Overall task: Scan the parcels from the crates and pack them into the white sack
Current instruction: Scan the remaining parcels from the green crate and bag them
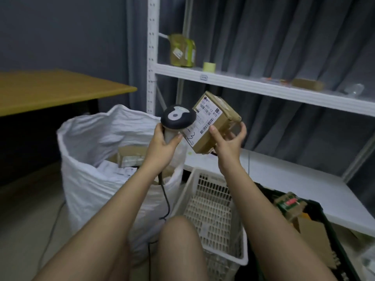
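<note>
Open air above and left of the hands, toward the desk [60,88]. Below the left hand [162,145], the white sack [97,179] mouth gapes, part-filled with parcels [129,157]. Scanner cable [165,199] hangs across its near rim. Behind the right hand [227,142], shelf board [263,86] and white upright [151,57] block. White crate [213,209] lies below right.

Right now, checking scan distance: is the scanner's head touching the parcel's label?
Cannot tell. In the head view the scanner head overlaps the near edge of the parcel, hiding any contact or gap.
</note>
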A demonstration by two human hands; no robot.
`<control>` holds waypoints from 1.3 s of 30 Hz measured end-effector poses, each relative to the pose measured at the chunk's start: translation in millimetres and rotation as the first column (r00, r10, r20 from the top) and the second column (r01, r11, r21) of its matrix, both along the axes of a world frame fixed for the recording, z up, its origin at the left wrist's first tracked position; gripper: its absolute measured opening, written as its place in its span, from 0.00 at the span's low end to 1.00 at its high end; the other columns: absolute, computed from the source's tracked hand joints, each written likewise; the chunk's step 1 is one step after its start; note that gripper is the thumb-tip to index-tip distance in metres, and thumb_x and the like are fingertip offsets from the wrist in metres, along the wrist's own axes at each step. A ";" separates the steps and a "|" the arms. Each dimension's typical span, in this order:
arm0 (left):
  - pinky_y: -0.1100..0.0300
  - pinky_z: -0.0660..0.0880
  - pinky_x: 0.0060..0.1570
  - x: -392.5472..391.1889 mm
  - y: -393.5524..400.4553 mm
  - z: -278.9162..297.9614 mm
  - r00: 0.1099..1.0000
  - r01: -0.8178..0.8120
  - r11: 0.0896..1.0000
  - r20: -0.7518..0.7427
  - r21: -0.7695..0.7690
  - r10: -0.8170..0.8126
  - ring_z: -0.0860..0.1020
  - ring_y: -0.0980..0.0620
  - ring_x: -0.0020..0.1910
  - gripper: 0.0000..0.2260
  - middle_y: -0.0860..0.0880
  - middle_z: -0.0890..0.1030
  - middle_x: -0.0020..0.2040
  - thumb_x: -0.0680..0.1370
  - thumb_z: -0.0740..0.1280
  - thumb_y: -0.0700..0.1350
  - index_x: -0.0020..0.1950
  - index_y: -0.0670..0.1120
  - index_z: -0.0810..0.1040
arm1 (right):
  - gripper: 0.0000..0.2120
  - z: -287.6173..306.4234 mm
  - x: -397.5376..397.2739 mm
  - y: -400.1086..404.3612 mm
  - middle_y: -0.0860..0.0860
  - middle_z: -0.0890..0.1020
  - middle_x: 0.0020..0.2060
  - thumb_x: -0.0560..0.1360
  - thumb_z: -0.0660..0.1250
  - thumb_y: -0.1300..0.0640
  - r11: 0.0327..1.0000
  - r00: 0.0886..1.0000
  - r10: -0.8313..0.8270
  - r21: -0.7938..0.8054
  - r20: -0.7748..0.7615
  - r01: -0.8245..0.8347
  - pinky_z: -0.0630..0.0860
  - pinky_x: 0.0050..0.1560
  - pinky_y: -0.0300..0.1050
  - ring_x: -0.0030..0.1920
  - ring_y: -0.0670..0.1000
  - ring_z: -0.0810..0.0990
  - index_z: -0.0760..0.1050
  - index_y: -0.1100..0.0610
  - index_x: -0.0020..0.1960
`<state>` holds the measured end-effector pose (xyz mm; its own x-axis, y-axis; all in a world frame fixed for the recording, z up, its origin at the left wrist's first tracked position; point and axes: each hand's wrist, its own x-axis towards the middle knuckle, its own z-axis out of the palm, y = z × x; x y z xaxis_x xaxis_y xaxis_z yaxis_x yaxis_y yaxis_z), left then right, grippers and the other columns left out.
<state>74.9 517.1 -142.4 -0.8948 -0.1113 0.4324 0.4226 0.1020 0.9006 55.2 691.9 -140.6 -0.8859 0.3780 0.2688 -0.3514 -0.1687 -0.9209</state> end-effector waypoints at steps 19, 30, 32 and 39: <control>0.72 0.67 0.50 -2.6 38.9 -34.2 0.995 0.093 0.996 0.024 -0.007 -0.093 0.73 0.67 0.53 0.18 0.67 0.72 0.54 0.77 0.68 0.42 0.59 0.60 0.65 | 0.21 -86.5 1.3 60.5 0.51 0.66 0.70 0.79 0.66 0.54 0.832 0.963 -0.114 0.554 0.243 -0.041 0.73 0.57 0.44 0.70 0.51 0.67 0.66 0.48 0.71; 0.71 0.67 0.47 -27.9 240.4 -108.4 0.889 0.428 0.901 0.211 -0.073 -0.406 0.72 0.67 0.50 0.18 0.63 0.72 0.53 0.78 0.67 0.45 0.65 0.54 0.65 | 0.12 -193.3 47.7 275.4 0.54 0.75 0.60 0.77 0.69 0.56 0.841 0.713 -0.500 0.472 0.492 0.264 0.76 0.45 0.42 0.55 0.53 0.76 0.70 0.51 0.58; 0.70 0.67 0.48 -33.9 262.9 -132.3 0.861 0.461 0.885 0.279 -0.071 -0.426 0.72 0.65 0.51 0.21 0.62 0.72 0.55 0.78 0.67 0.46 0.69 0.51 0.65 | 0.08 -215.0 46.0 299.4 0.55 0.80 0.54 0.78 0.68 0.52 0.814 0.620 -0.558 0.507 0.551 0.282 0.73 0.37 0.43 0.44 0.53 0.79 0.70 0.50 0.53; 0.75 0.71 0.46 -50.9 297.0 -236.8 0.742 0.463 0.882 0.508 0.087 -0.439 0.73 0.66 0.51 0.19 0.60 0.74 0.56 0.78 0.67 0.42 0.66 0.53 0.65 | 0.30 -283.4 -5.2 349.0 0.60 0.73 0.63 0.74 0.71 0.45 0.757 0.411 -0.638 0.628 0.651 0.181 0.75 0.57 0.56 0.59 0.61 0.75 0.67 0.59 0.68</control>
<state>24.0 814.1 -379.2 -0.9251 0.3681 -0.0932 -0.0771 0.0583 0.9953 49.9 1040.9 -424.0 -0.5359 0.8138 -0.2248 0.6479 0.2256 -0.7275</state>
